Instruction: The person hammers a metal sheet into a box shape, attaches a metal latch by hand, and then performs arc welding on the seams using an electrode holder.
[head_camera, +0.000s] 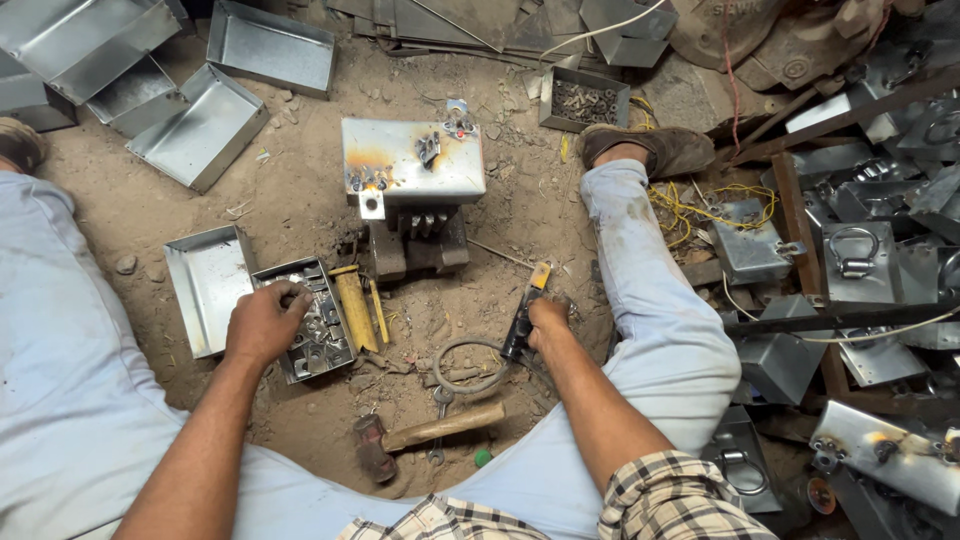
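My left hand reaches into a small metal tray of loose hardware, fingers curled over the pieces at its left side. My right hand grips the black handle of a welding electrode holder with a yellow tip, resting on the dirt. Ahead, between my legs, a galvanised metal box with fitted latches and scorch marks sits on a dark block. A grey cable loops from the holder.
A wooden-handled hammer and a spanner lie near my lap. An empty metal tray sits left of the hardware tray. More trays lie at top left; finished boxes with handles pile up on the right.
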